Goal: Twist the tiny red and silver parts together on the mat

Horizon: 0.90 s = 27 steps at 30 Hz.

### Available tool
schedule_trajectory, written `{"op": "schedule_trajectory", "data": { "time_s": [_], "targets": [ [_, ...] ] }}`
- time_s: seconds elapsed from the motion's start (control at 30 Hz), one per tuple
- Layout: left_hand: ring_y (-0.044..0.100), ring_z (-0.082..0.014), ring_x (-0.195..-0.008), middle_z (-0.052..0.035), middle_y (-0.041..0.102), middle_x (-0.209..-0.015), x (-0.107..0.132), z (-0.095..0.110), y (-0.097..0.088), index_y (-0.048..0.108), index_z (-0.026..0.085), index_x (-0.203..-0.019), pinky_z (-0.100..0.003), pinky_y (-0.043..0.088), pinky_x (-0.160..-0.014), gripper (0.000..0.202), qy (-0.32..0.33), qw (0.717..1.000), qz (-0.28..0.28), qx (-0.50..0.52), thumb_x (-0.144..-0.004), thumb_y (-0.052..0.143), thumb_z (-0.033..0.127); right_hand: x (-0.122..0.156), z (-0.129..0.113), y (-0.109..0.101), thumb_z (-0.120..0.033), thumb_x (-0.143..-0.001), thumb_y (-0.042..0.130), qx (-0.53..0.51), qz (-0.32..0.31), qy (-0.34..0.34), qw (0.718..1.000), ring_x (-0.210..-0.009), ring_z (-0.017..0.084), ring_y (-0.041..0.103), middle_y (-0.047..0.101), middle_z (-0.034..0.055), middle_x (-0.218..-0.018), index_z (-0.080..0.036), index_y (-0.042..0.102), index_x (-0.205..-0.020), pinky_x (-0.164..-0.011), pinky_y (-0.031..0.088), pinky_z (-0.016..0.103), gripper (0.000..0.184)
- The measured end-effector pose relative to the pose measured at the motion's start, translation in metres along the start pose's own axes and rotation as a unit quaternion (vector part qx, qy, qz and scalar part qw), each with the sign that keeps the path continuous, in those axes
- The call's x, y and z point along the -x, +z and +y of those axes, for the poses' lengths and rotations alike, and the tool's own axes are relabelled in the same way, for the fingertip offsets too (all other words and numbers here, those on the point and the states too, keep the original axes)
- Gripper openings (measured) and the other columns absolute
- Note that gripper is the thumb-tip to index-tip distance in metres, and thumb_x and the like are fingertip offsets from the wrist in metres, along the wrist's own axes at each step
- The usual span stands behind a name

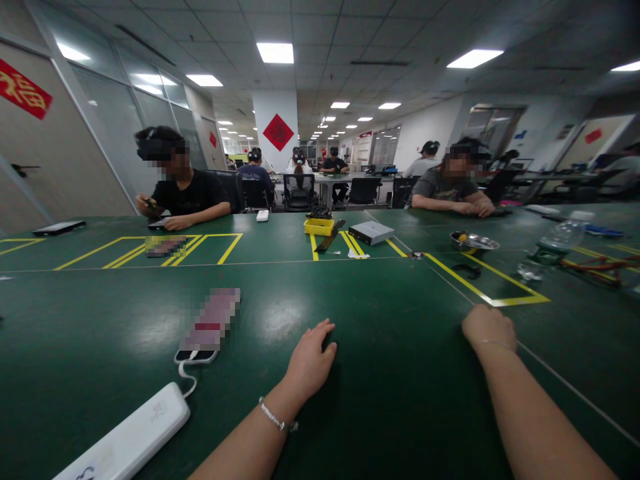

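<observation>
My left hand (pixel 311 357) is held over the green table (pixel 380 413), fingers stretched forward and thumb apart, with nothing in it. A bracelet circles that wrist. To its left lies a phone (pixel 213 320), its screen blurred out, joined by a short white cable (pixel 187 379) to a white power bank (pixel 133 433). My right hand (pixel 489 328) is farther right, just short of a yellow tape outline (pixel 520 302). Its fingers curl under into a fist, so whatever they may hold is hidden.
Beyond my hands are a yellow tray (pixel 319 228) with dark items, a grey box (pixel 371 232), a metal bowl (pixel 474 243) and a black curved piece (pixel 466 271). A water bottle (pixel 555 247) stands right. Two people sit across the table, one handling small items.
</observation>
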<state>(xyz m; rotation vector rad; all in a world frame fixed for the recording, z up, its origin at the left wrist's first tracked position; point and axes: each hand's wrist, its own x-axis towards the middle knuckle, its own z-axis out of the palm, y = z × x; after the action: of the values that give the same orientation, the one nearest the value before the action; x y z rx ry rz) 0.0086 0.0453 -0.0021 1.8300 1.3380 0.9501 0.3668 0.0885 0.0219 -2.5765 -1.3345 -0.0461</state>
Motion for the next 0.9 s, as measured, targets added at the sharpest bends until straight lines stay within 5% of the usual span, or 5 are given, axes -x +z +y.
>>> {"op": "schedule_trajectory", "data": {
  "time_s": [0.37,0.57,0.73,0.8,0.9],
  "targets": [
    [0.052,-0.0232,-0.102,-0.0073,0.061,-0.106,-0.001,0.000,0.002,0.059,0.021,-0.102,-0.038,0.034,-0.093,0.030,-0.027,0.997,0.022,0.066,-0.074,0.052,0.029,0.031,-0.063,-0.004,-0.016,-0.078,0.033,-0.034,-0.018,-0.178,0.983,-0.090,0.024,0.053,0.059,0.0148,-0.092,-0.011,0.061,-0.095,-0.077,0.040,0.037,0.032],
    [0.061,-0.0163,-0.076,-0.0111,0.061,-0.100,-0.005,0.005,0.011,0.052,0.015,-0.104,-0.028,0.045,-0.067,0.035,-0.151,0.908,0.003,0.390,-0.075,0.054,0.033,0.132,-0.148,0.012,-0.012,-0.077,0.042,-0.221,0.021,-0.489,0.844,-0.087,0.016,0.050,0.057,0.0066,-0.092,-0.017,0.057,-0.090,-0.081,0.040,0.030,0.021],
    [0.059,-0.0116,-0.062,-0.0045,0.063,-0.072,-0.005,0.007,0.011,0.057,0.011,-0.082,-0.021,0.044,-0.058,0.015,-0.166,0.853,0.001,0.496,-0.070,0.059,0.020,0.166,-0.162,0.009,-0.016,-0.077,0.045,-0.214,0.019,-0.597,0.773,-0.090,0.016,0.048,0.054,0.0071,-0.100,-0.020,0.054,-0.102,-0.081,0.041,0.031,0.027],
    [0.061,-0.0124,-0.065,-0.0060,0.064,-0.078,-0.006,0.006,0.008,0.055,0.012,-0.085,-0.022,0.046,-0.060,0.015,-0.185,0.844,0.018,0.504,-0.072,0.058,0.018,0.144,-0.151,0.004,-0.024,-0.078,0.046,-0.212,0.023,-0.574,0.790,-0.095,0.018,0.047,0.053,0.0074,-0.106,-0.020,0.052,-0.109,-0.085,0.039,0.033,0.031],
    [0.062,-0.0116,-0.066,-0.0076,0.064,-0.084,-0.009,0.003,0.001,0.054,0.013,-0.086,-0.021,0.047,-0.060,0.014,-0.207,0.837,0.050,0.504,-0.074,0.058,0.018,0.087,-0.114,0.001,-0.028,-0.080,0.041,-0.139,0.074,-0.423,0.892,-0.102,0.023,0.045,0.052,0.0125,-0.110,-0.015,0.052,-0.111,-0.088,0.036,0.041,0.035]
  ]
}}
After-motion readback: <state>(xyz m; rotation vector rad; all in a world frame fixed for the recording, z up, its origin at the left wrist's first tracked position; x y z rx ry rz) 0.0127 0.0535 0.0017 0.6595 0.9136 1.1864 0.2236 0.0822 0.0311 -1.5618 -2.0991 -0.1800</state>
